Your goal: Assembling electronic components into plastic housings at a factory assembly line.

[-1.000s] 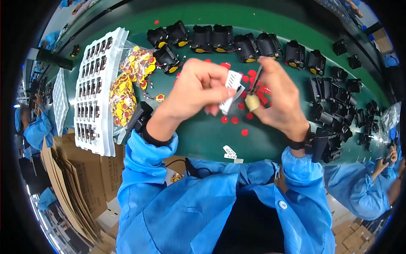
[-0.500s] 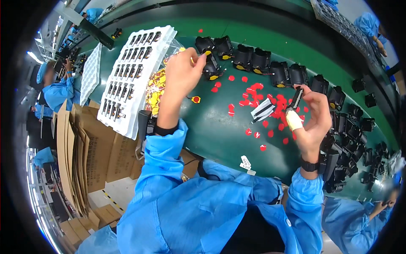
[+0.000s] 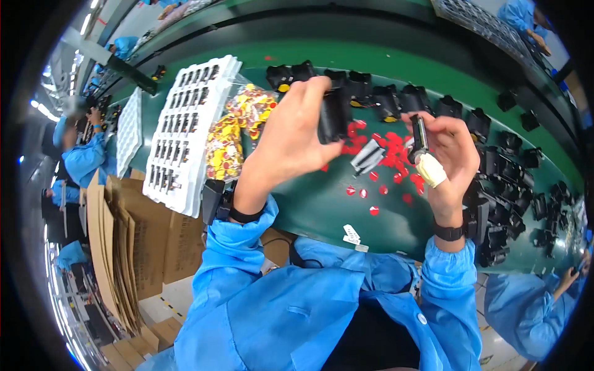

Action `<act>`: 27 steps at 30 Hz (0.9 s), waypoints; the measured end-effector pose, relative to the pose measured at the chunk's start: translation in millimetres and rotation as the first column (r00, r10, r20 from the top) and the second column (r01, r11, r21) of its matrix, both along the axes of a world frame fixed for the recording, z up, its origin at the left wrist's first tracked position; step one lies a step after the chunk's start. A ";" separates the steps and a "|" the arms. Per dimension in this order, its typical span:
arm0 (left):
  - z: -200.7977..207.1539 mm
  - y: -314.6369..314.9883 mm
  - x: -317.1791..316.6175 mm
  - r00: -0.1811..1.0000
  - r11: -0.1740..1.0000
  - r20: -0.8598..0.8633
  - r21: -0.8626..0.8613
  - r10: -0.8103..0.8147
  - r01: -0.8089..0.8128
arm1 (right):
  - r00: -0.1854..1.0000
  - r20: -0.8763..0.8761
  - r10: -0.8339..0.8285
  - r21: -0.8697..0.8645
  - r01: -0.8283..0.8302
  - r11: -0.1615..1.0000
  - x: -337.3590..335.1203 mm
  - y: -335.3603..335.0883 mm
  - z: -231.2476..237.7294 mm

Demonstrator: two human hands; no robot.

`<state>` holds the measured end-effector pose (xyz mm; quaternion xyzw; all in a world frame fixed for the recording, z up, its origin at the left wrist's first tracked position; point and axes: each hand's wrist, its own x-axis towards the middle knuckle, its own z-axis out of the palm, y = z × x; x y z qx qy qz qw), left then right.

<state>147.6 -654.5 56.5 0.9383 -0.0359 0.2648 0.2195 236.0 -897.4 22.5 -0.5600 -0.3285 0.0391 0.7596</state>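
Note:
My left hand [image 3: 291, 136] is closed round a black curved plastic housing [image 3: 334, 115], lifted above the green table [image 3: 315, 204]. Between thumb and fingers, my right hand [image 3: 455, 151] grips a small black part with a shiny metal strip [image 3: 419, 135]. A cream finger cot [image 3: 431, 170] covers the right thumb. Below and between the hands, many red round tabs [image 3: 391, 151] lie scattered, with a black and silver strip piece [image 3: 369, 157] among them. More black housings [image 3: 387, 102] stand in a row behind, several with yellow discs on them.
Left of my left hand stands a white tray [image 3: 201, 162] with rows of small black parts. Bags of yellow and red pieces [image 3: 224, 148] lie beside it. Black housings crowd the right [image 3: 495, 204]. Cardboard sheets [image 3: 145, 229] stand at lower left. Other people work on both sides.
My left hand has moved right and nearer, and its pinch has become a wider grip round a housing. My right hand keeps the small black part, now turned more upright.

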 end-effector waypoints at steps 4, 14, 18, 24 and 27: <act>3.3 -27.5 16.0 0.963 0.969 0.102 0.035 -0.248 0.246 | 0.993 0.102 0.053 0.124 -0.066 0.990 3.1 -1.8 8.4; -20.8 -39.0 14.3 0.901 0.901 0.058 -0.023 -0.431 0.433 | 0.971 0.069 0.228 -0.023 -0.227 0.974 0.9 0.6 -7.7; -19.2 -36.9 11.6 0.905 0.910 0.087 0.044 -0.416 0.413 | 0.961 0.118 0.250 -0.096 -0.240 0.966 6.7 -2.1 -13.1; -29.2 -36.5 11.2 0.908 0.914 0.108 0.032 -0.405 0.403 | 0.960 0.046 0.276 0.065 -0.278 0.958 -4.3 5.6 -9.0; -30.3 -35.6 10.4 0.909 0.913 0.096 -0.003 -0.405 0.407 | 0.961 0.029 0.276 0.026 -0.277 0.961 -2.5 5.8 -11.6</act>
